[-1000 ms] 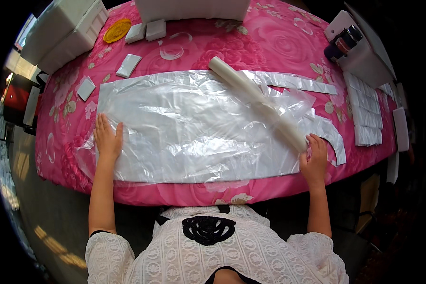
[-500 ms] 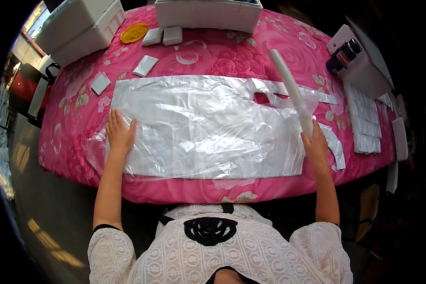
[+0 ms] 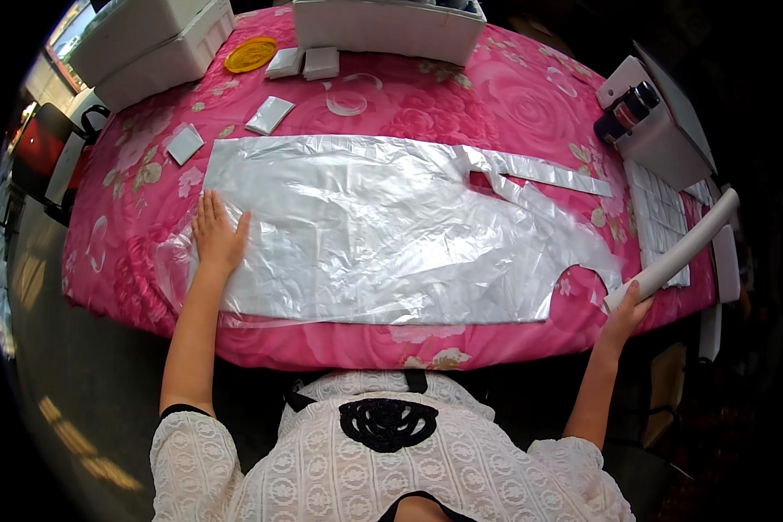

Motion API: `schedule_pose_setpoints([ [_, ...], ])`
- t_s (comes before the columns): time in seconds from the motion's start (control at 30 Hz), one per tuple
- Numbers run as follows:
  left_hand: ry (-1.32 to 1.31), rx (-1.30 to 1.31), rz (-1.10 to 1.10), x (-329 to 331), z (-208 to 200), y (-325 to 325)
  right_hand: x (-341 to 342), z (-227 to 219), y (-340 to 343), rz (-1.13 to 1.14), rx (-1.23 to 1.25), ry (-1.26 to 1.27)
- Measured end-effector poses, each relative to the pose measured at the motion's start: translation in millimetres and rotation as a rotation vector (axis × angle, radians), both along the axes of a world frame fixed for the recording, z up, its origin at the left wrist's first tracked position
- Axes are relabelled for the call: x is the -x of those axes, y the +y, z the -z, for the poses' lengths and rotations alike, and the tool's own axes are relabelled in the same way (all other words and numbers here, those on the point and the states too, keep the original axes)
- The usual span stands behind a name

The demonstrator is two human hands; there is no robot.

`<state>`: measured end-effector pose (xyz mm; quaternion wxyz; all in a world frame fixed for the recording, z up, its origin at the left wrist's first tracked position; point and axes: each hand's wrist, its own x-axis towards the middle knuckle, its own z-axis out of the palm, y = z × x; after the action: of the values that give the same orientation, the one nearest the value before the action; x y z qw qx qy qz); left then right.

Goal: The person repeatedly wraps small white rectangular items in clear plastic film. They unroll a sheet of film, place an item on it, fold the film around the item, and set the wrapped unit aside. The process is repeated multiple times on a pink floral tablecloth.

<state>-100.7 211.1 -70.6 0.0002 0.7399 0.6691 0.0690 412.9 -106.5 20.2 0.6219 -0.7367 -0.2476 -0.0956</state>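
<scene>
A large sheet of thin, clear-whitish plastic shaped like an apron (image 3: pixel 365 235) lies spread over the table, with a long strap strip and a curved cut-out at its right end. My left hand (image 3: pixel 219 233) rests flat on its left edge, fingers stretched out. Out past the sheet's right end, my right hand (image 3: pixel 626 315) is wrapped round the lower end of a long, pale, slightly bent tube (image 3: pixel 679 252). The tube slants up and to the right, over the table's right side.
A pink floral cloth (image 3: pixel 531 96) covers the table. Small folded plastic packets (image 3: pixel 270 115) lie beyond the sheet, near a yellow mesh disc (image 3: pixel 250 54). White foam boxes (image 3: pixel 383 30) stand at the back. At right are a dark bottle (image 3: pixel 626 113) and stacked packets (image 3: pixel 657 213).
My right hand has moved right and down with the tube, off the plastic sheet. The tube now tilts rightward instead of leftward. My left hand stays nearly in place.
</scene>
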Motion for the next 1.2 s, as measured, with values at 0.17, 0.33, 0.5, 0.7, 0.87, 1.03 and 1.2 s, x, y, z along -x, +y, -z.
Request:
schedule_pose_setpoints([
  [0.17,0.008,-0.014,0.042,3,-1,1,113,-8,25,-0.658,0.133,0.152],
  [0.33,-0.005,-0.003,0.036,5,-1,1,197,5,66,-1.246,0.45,0.169],
  [0.5,-0.169,-0.176,0.121,5,7,6,251,15,107,-1.494,0.768,0.043],
  [0.7,-0.407,-0.253,0.239,41,10,5,314,25,134,-1.451,0.924,-0.231],
  [0.87,-0.164,-0.156,0.223,42,6,-16,310,14,138,-1.322,1.088,-0.327],
  [1.03,-0.174,-0.14,0.215,38,4,-18,262,11,124,-1.097,1.161,-0.265],
  [1.2,-0.167,-0.146,0.433,4,-33,-35,241,-6,129,-1.22,1.236,-0.35],
])
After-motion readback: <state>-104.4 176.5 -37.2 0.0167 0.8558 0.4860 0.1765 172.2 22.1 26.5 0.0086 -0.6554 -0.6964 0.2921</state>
